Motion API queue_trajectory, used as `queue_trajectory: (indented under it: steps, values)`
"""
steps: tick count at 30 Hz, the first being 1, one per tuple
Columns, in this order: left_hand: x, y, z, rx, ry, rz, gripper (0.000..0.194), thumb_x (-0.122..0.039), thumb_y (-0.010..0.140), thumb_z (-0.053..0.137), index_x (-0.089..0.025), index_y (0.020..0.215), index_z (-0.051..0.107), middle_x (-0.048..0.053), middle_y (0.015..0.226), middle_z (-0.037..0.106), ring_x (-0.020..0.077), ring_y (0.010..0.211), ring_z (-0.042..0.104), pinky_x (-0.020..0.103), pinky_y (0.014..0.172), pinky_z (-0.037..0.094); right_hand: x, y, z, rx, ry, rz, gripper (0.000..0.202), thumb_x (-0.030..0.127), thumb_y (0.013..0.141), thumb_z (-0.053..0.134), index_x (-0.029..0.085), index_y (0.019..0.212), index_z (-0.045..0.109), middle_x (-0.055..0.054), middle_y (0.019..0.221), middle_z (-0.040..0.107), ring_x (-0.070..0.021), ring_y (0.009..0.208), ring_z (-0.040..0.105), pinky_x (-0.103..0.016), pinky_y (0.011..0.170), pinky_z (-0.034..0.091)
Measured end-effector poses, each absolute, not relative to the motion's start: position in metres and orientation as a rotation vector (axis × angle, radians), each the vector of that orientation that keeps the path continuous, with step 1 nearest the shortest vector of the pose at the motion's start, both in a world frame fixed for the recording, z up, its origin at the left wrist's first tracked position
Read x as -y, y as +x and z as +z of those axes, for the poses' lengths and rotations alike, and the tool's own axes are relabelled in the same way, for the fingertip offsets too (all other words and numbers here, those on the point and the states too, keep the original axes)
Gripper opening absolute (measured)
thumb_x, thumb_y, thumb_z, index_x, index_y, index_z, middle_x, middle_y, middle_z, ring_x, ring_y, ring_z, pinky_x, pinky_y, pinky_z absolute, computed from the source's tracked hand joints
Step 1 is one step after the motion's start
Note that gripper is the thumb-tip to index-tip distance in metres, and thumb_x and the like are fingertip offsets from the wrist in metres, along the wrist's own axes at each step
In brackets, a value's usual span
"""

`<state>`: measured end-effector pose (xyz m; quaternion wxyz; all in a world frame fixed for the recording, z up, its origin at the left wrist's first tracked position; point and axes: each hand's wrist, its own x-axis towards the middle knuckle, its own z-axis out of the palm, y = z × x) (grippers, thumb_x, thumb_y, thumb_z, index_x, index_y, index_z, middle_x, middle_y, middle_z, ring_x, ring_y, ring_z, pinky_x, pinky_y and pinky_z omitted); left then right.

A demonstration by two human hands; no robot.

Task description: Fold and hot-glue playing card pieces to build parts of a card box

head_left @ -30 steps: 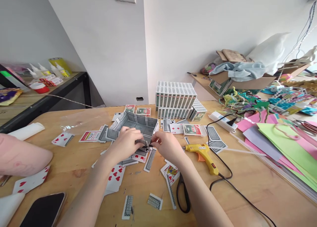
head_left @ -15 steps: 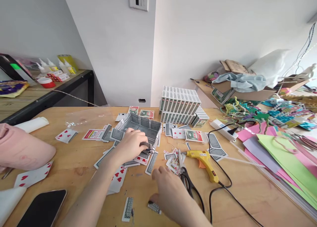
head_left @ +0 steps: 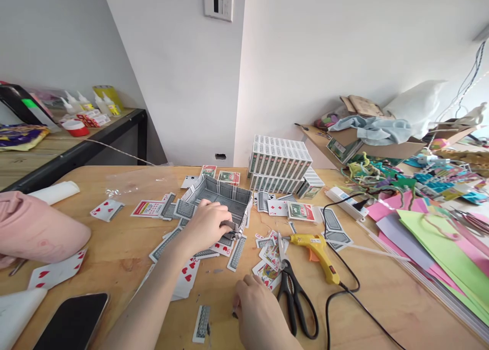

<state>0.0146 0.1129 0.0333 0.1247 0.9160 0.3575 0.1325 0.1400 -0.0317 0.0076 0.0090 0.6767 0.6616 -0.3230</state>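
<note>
1. Across a wooden table (head_left: pixel 122 258), far edge lies along a white wall (head_left: pixel 305 49) with a switch plate (head_left: pixel 218 4) up high. Lower bench (head_left: pixel 23 164) sits far left, glue bottles (head_left: pixel 110 105) on it.
2. Mid-table: card tray (head_left: pixel 237 202) built of grey-backed playing cards, open side up, loose cards around it.
3. Left hand (head_left: pixel 210 221): clamped on the tray's near wall, toward the right corner. Right hand (head_left: pixel 255 309): apart from it, nearer, low by the tabletop, fingers curled. Can't tell if anything is in its grip.
4. Right hand's neighbours: black-handled scissors (head_left: pixel 289 274) just right, blades pointing far; face cards (head_left: pixel 267 273) just beyond; cut card strip (head_left: pixel 201 323) to its left.
5. Yellow glue gun (head_left: pixel 311 244) lies right of the scissors, nozzle left, just beside the blades. Its black cord (head_left: pixel 344 288) trails to the near edge of view.
6. Far side: stacked card boxes (head_left: pixel 280 159) behind the tray, right. Power strip (head_left: pixel 346 202) and coloured paper (head_left: pixel 439 243) bound the right.
7. Left side: phone (head_left: pixel 72 322) near, pink rolled item (head_left: pixel 42 230) beyond it.
8. Room to move: widest wood patches are between phone and cards, and right of the cord, near side. The tray's sides are tight with cards.
</note>
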Motion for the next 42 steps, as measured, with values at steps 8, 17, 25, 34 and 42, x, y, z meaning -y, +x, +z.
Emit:
queue_trajectory:
  steps: [8,17,25,34,42]
  values:
    - [-0.109,0.015,0.037,-1.035,2.698,0.343,0.011,-0.019,0.081,0.054,-0.021,0.071,0.058,-0.002,0.074,0.059,0.0162,0.078,0.050,0.034,0.078,0.028,0.040,0.140,-0.005,-2.047,2.304,-1.009,0.025,0.002,0.068,0.057,0.016,0.087,0.065,-0.009,0.099,0.063,-0.0253,0.098,0.055,-0.034,0.086,0.040]
    - [-0.104,0.020,0.043,-1.017,2.700,0.395,0.016,-0.033,0.082,0.058,-0.020,0.072,0.058,-0.002,0.078,0.061,0.0164,0.079,0.051,0.036,0.081,0.028,0.044,0.138,-0.018,-2.105,2.401,-1.044,0.030,-0.002,0.061,0.055,0.019,0.081,0.065,-0.006,0.097,0.063,-0.0232,0.095,0.055,-0.031,0.088,0.038]
    - [-0.099,0.027,0.039,-1.071,2.762,0.471,0.027,-0.029,0.085,0.048,-0.018,0.060,0.049,-0.001,0.067,0.056,0.0146,0.070,0.048,0.036,0.078,0.030,0.037,0.135,-0.025,-1.993,2.385,-1.018,0.034,-0.004,0.057,0.057,0.018,0.081,0.066,-0.008,0.095,0.064,-0.0251,0.094,0.057,-0.031,0.079,0.041]
    - [-0.100,0.031,0.041,-1.053,2.847,0.388,0.023,-0.024,0.083,0.047,-0.018,0.061,0.045,-0.001,0.068,0.054,0.0151,0.070,0.048,0.034,0.074,0.031,0.042,0.134,-0.018,-2.047,2.457,-1.224,0.039,-0.010,0.053,0.046,0.015,0.077,0.063,-0.007,0.090,0.061,-0.0174,0.078,0.060,-0.023,0.067,0.041]
    - [-0.104,0.027,0.040,-0.991,2.865,0.292,0.025,-0.037,0.083,0.056,-0.018,0.068,0.049,0.000,0.076,0.057,0.0172,0.075,0.050,0.033,0.073,0.030,0.022,0.174,-0.006,-1.922,2.790,-1.903,0.008,0.020,0.083,0.038,0.020,0.081,0.045,0.000,0.071,0.057,-0.0130,0.053,0.060,-0.019,0.041,0.041]
